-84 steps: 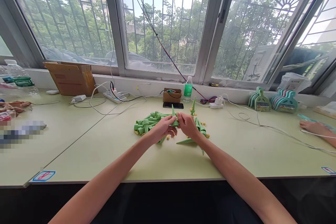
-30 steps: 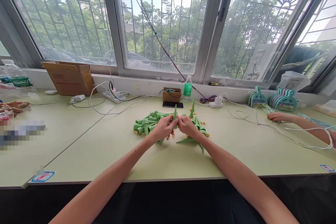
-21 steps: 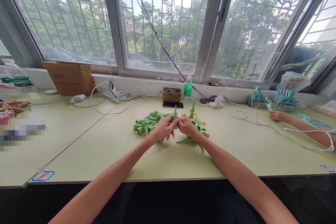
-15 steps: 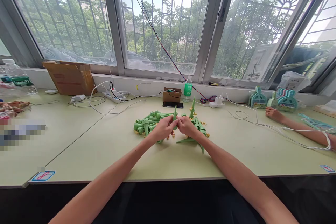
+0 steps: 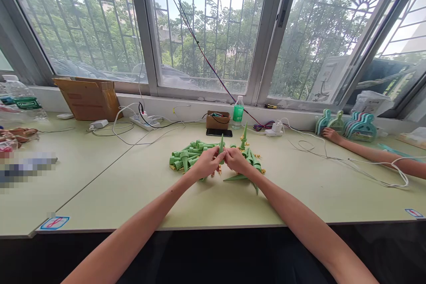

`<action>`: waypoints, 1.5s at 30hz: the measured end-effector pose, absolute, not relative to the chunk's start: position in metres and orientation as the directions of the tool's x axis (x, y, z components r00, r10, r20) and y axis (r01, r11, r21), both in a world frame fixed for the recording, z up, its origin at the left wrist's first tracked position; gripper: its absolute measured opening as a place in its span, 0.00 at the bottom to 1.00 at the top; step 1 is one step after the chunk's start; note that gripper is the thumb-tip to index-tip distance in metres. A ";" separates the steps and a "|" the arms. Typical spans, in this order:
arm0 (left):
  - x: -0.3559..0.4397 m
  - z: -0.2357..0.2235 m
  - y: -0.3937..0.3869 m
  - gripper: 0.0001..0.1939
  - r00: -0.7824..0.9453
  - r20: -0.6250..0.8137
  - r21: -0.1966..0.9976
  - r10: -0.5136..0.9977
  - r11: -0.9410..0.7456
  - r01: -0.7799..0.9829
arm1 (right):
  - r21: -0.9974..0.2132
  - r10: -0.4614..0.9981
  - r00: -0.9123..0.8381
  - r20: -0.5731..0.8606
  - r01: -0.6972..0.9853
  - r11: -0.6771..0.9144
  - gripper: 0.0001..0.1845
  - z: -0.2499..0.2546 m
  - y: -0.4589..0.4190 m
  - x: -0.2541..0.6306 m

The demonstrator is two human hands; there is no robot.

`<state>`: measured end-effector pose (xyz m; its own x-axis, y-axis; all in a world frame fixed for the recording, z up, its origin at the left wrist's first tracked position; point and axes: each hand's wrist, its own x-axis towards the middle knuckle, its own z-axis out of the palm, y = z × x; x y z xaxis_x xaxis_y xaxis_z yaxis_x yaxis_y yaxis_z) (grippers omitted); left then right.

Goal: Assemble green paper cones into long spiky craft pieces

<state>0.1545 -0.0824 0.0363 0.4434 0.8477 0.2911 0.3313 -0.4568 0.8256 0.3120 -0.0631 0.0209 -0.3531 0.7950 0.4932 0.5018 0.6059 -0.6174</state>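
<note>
A green plastic watering spike points upward between my hands over the middle of the table. My left hand is closed round its left side. From the right, the pinched fingers of my right hand press against the same spike; what lies under the fingertips is hidden. Beside my left hand lies a heap of green spike parts, with small yellow pieces at its edge. Near my right hand are several pointed spikes fitted with yellow pieces, and one such spike stands upright behind it.
A phone, a small cardboard box and a bottle stand behind the heap. Cables run to a power strip. At right, another person's hand touches small dustpan-like items. A carton stands left.
My hands have turned the spike upright and since about a second ago hold nearly still. The other person's hand has moved left, standing a green dustpan-like item among the others.
</note>
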 end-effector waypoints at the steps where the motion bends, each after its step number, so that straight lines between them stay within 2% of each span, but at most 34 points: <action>1: 0.155 0.036 -0.082 0.19 0.441 0.298 0.822 0.846 -0.463 0.333 | -0.617 0.795 -0.356 0.491 0.502 0.606 0.23 0.022 -0.064 0.312; 14: 0.153 0.033 -0.079 0.18 0.446 0.295 0.821 0.845 -0.463 0.334 | -0.600 0.785 -0.393 0.479 0.506 0.620 0.22 0.024 -0.066 0.312; 21: 0.153 0.036 -0.081 0.18 0.421 0.349 0.764 0.837 -0.515 0.389 | -0.592 0.774 -0.419 0.474 0.499 0.633 0.23 0.021 -0.064 0.313; 27: 0.152 0.035 -0.080 0.16 0.436 0.334 0.731 0.836 -0.521 0.440 | -0.585 0.780 -0.424 0.461 0.515 0.626 0.23 0.019 -0.062 0.314; 35: 0.152 0.034 -0.079 0.17 0.402 0.371 0.763 0.837 -0.522 0.382 | -0.585 0.774 -0.416 0.477 0.507 0.633 0.26 0.017 -0.062 0.314; 45: 0.153 0.037 -0.081 0.17 0.404 0.399 0.723 0.823 -0.554 0.413 | -0.590 0.773 -0.425 0.471 0.500 0.634 0.25 0.017 -0.062 0.314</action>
<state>0.1527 -0.0807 0.0365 0.4042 0.8230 0.3991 0.4131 -0.5536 0.7231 0.3139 -0.0618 0.0171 -0.4248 0.7731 0.4711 0.5001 0.6342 -0.5897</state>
